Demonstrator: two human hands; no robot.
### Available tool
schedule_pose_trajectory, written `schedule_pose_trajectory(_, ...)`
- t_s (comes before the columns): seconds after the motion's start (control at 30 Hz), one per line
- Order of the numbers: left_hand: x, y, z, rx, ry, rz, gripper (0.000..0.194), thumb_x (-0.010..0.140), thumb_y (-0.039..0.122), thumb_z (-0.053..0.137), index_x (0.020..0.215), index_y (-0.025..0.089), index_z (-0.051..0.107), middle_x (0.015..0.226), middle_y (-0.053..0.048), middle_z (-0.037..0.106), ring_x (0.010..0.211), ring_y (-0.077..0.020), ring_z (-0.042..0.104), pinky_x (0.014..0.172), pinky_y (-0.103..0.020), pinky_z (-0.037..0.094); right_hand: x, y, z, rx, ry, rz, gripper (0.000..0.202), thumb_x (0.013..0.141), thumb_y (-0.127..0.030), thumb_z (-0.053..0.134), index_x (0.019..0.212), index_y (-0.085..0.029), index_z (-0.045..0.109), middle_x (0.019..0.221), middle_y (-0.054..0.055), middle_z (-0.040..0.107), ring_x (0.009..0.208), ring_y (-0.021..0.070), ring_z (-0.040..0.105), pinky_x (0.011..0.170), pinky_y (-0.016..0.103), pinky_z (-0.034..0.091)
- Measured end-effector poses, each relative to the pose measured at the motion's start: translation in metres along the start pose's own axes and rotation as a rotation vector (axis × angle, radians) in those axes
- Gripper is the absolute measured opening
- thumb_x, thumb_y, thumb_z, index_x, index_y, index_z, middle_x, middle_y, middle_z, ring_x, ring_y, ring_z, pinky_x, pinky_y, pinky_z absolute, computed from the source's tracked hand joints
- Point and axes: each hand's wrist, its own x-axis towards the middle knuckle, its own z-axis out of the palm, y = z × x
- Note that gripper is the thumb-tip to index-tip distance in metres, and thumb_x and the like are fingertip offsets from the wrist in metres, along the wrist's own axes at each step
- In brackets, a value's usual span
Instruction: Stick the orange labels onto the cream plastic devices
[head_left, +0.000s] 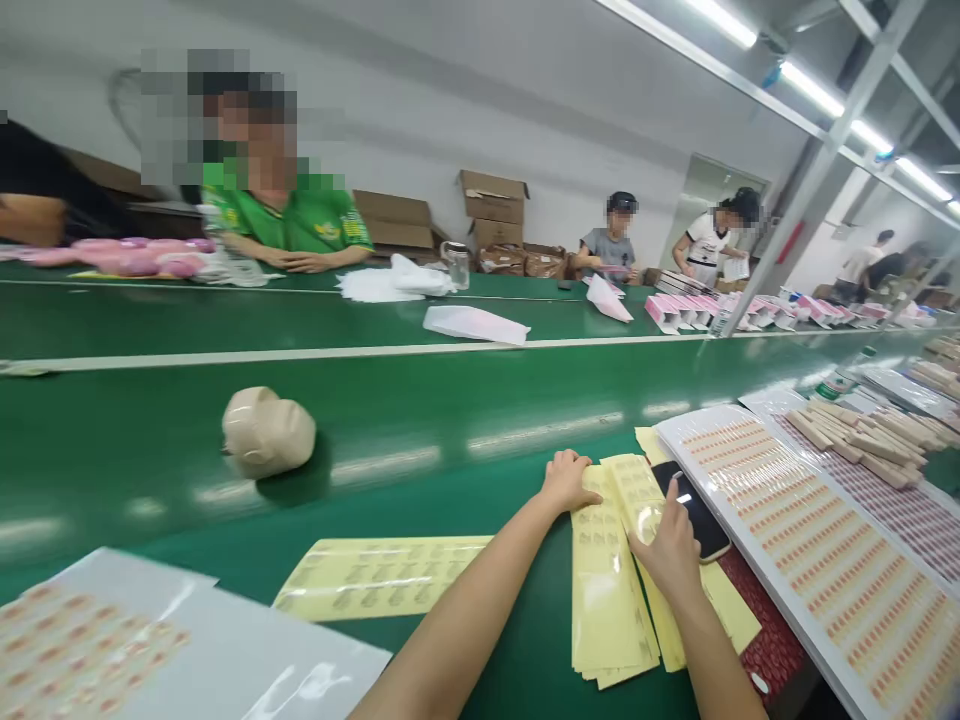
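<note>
Nearest the camera, two bare forearms reach out over the green table (pixel 450 420) to a stack of yellow backing sheets (pixel 604 590) whose long axis runs away from the person, roughly in line with the arms. The left hand (pixel 568 482) rests at the far left corner of that stack, its fingers curled together and pressing down on the top sheet's edge. The right hand (pixel 670 548) sits on the stack's right side, fingers bent and close together, fingertips touching the lower edge of a dark phone (pixel 696 515) that lies on the sheets just beyond it (whether it pinches a sheet or merely taps the screen, I cannot tell). So the sheets lie directly under both hands, and the phone is ahead of the right hand, which is the nearer of the two to it. Left of the arms lies another yellow sheet (pixel 379 575), flat and apart from the stack; to the right, a long white sheet of orange labels (pixel 817 540). Farther out a beige doll head (pixel 266 432) lies alone on the belt. Beyond, a person in a green shirt (pixel 289 215) sits across the line.
</note>
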Motion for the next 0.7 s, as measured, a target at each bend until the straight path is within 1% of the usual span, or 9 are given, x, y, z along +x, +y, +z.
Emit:
schedule_pose_trajectory(0.07,-0.008,0.007,-0.003,-0.009,0.022,-0.004,0.055,0.073,0.046,0.058,0.117,0.015,0.046,0.129,-0.013,0.042,0.118,-0.029,0.037,0.095,-0.049,0.031,0.005,0.005,0.001,0.049,0.03,-0.014,0.086,0.07,-0.044,0.053,0.136,-0.007,0.011,0.112,0.02,0.047,0.101,0.0341,0.048,0.068,0.044,0.044)
schedule_pose_trajectory(0.13,-0.026,0.011,-0.007,-0.016,0.053,-0.01,0.084,0.065,0.051,0.063,0.129,0.007,0.031,0.139,-0.021,0.028,0.127,-0.0318,0.022,0.1,-0.047,0.025,0.009,0.009,0.0,0.137,0.102,-0.04,0.085,0.069,-0.053,0.049,0.133,-0.007,0.019,0.113,0.022,0.047,0.103,0.0361,0.048,0.068,0.046,0.044)
schedule_pose_trajectory(0.17,-0.04,0.011,-0.01,-0.019,0.064,-0.001,0.088,0.066,0.052,0.061,0.132,0.007,0.025,0.141,-0.02,0.022,0.129,-0.0304,0.018,0.102,-0.045,0.022,0.01,0.01,-0.001,0.197,0.16,-0.061,0.082,0.069,-0.058,0.046,0.13,-0.007,0.026,0.113,0.022,0.048,0.103,0.0364,0.047,0.069,0.047,0.043)
schedule_pose_trajectory(0.27,-0.099,-0.003,-0.021,-0.001,0.083,0.051,0.078,0.072,0.053,0.055,0.134,0.017,0.024,0.145,-0.01,0.019,0.133,-0.0235,0.008,0.106,-0.041,0.015,0.005,0.008,-0.011,0.428,0.338,-0.11,0.067,0.068,-0.065,0.042,0.106,-0.01,0.05,0.1,0.018,0.055,0.095,0.032,0.052,0.074,0.044,0.043)
schedule_pose_trajectory(0.33,-0.145,-0.027,-0.026,0.068,0.101,0.031,0.072,0.073,0.053,0.052,0.133,0.018,0.029,0.144,-0.011,0.022,0.132,-0.0262,0.011,0.105,-0.046,0.016,-0.004,0.002,-0.017,0.558,0.344,-0.085,0.053,0.068,-0.065,0.044,0.084,-0.015,0.055,0.081,0.011,0.059,0.078,0.0254,0.056,0.07,0.037,0.044)
schedule_pose_trajectory(0.43,-0.214,-0.076,-0.026,0.231,0.163,-0.225,0.063,0.077,0.049,0.046,0.129,0.015,0.038,0.139,-0.014,0.031,0.129,-0.0311,0.021,0.101,-0.051,0.023,-0.023,-0.013,-0.016,0.653,0.206,-0.066,0.046,0.068,-0.064,0.047,0.068,-0.018,0.054,0.057,0.002,0.053,0.053,0.0171,0.052,0.053,0.028,0.044)
schedule_pose_trajectory(0.53,-0.269,-0.118,-0.014,0.359,0.248,-0.621,0.062,0.078,0.049,0.037,0.126,0.011,0.042,0.135,-0.018,0.037,0.127,-0.0353,0.025,0.096,-0.059,0.022,-0.041,-0.041,-0.001,0.735,-0.029,-0.282,0.038,0.075,-0.055,0.046,0.076,-0.018,0.056,0.057,0.002,0.054,0.052,0.0159,0.053,0.044,0.024,0.042)
schedule_pose_trajectory(0.63,-0.299,-0.136,0.003,0.283,0.252,-0.721,0.066,0.077,0.052,0.032,0.13,0.012,0.035,0.137,-0.016,0.033,0.128,-0.033,0.021,0.096,-0.059,0.023,-0.056,-0.079,0.018,0.693,-0.242,-0.646,0.036,0.079,-0.04,0.047,0.106,-0.017,0.052,0.092,0.009,0.063,0.085,0.0203,0.059,0.07,0.03,0.05)
schedule_pose_trajectory(0.7,-0.306,-0.134,0.013,0.249,0.267,-0.688,0.066,0.076,0.052,0.034,0.131,0.015,0.034,0.137,-0.015,0.033,0.128,-0.0336,0.02,0.097,-0.06,0.021,-0.062,-0.104,0.027,0.556,-0.358,-0.843,0.054,0.075,-0.032,0.053,0.125,-0.017,0.04,0.12,0.011,0.053,0.11,0.0232,0.049,0.092,0.038,0.041)
